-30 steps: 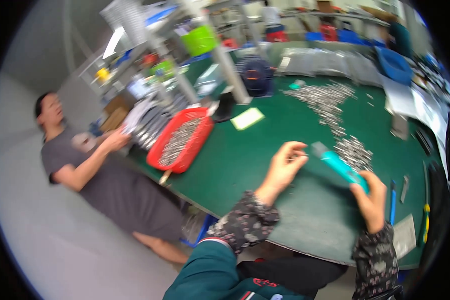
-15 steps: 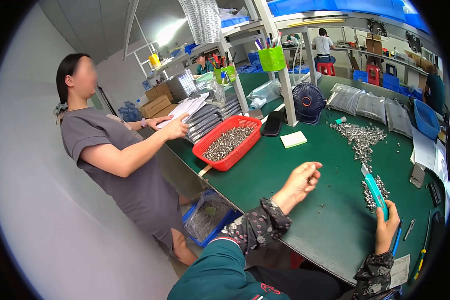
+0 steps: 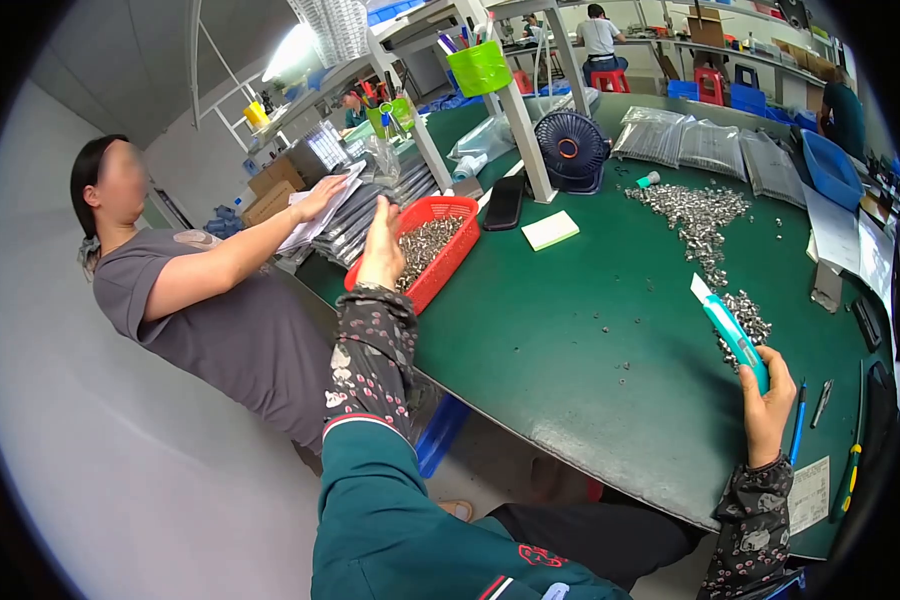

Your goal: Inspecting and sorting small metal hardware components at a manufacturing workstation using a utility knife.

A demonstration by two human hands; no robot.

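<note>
In my right hand (image 3: 768,408) is a teal utility knife (image 3: 735,335), its pale blade pointing up and away. The knife is over the near end of a pile of small metal parts (image 3: 705,222), which spreads toward the far side of the green table. My left hand (image 3: 381,250) reaches out to the left with its fingers stretched, in front of the red plastic basket (image 3: 455,262). More small metal parts (image 3: 426,246) fill that basket, and my hand hides part of its left side. I cannot tell whether the hand touches the basket.
A person in a grey dress (image 3: 230,330) stands at left, hands on papers (image 3: 305,225) over stacked packs. A phone (image 3: 504,203), a sticky-note pad (image 3: 550,230) and a fan (image 3: 571,150) lie beyond the basket. A screwdriver (image 3: 850,475) and blue pen (image 3: 799,425) lie at right.
My left hand has moved left from above the table to the red basket, and its curled fingers have straightened. My right hand still holds the knife. The other person's arm has reached further over the papers.
</note>
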